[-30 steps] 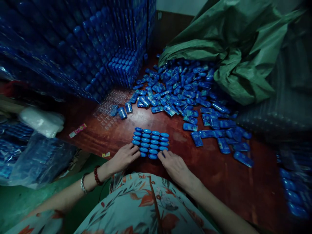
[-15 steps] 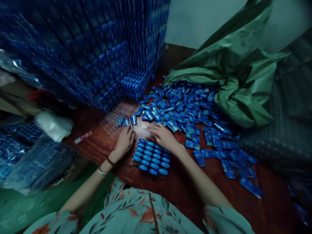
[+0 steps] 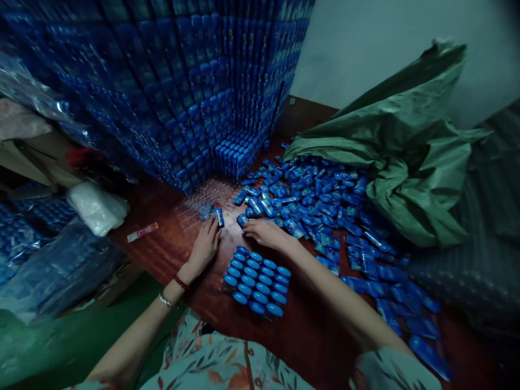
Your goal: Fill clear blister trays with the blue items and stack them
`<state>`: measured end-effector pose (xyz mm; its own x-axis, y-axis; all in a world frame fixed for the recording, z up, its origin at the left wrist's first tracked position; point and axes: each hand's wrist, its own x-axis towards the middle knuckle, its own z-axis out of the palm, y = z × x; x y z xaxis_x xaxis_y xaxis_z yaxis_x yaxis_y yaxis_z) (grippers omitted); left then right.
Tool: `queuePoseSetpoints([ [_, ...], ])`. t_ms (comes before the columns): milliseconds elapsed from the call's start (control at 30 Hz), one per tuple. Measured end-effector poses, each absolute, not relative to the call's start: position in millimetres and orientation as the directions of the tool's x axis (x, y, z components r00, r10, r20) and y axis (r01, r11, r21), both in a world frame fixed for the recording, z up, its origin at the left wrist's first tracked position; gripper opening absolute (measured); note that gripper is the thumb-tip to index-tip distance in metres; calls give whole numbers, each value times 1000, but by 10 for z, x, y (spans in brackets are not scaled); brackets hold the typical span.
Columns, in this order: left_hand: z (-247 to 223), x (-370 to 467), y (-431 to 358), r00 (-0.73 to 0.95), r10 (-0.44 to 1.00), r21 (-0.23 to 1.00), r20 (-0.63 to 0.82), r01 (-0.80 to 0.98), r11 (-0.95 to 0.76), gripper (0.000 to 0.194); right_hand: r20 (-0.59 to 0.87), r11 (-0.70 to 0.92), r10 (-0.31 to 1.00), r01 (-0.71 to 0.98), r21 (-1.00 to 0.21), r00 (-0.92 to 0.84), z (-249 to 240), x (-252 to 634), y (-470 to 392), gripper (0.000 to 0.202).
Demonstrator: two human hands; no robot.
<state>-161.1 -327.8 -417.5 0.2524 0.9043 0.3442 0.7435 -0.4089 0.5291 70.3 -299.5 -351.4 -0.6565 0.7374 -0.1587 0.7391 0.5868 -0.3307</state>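
One blue container [image 3: 220, 217] is touched by the left hand [image 3: 204, 247] | another container [image 3: 242, 220] by the right hand [image 3: 266, 233] | finger grip cannot be told

Arms [image 3: 333, 287] reach forward, hands [image 3: 205, 246] apart, palms down, fingers [image 3: 252, 227] seemingly slightly bent.

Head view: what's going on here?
A person's left hand has its fingers at a small blue bottle, and the right hand is at another blue bottle; whether either is gripped is unclear. Nearer the body, a block of bottles stands in rows on the table. A loose pile spreads out by a green sack.
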Motion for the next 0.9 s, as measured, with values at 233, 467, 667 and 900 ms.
queuePoseSetpoints([
  [233,-4134,-1313,-2866,60,975,580,215,796,-176,54,-216,345,891,906,-247,-398,-3445,480,-2931,54],
  [467,-4075,-1407,-2965,297,948,729,112,625,-281,39,-220,275,913,916,-292,-344,-3426,735,-3076,45],
  [667,-3881,-1723,-3591,97,994,882,47,464,-87,27,66,-35,986,589,-807,150,-3239,1495,-4007,30],
  [900,-3564,-1956,-4422,-44,997,898,57,439,-32,27,-243,-271,958,201,-941,154,-3312,1158,-5437,24],
])
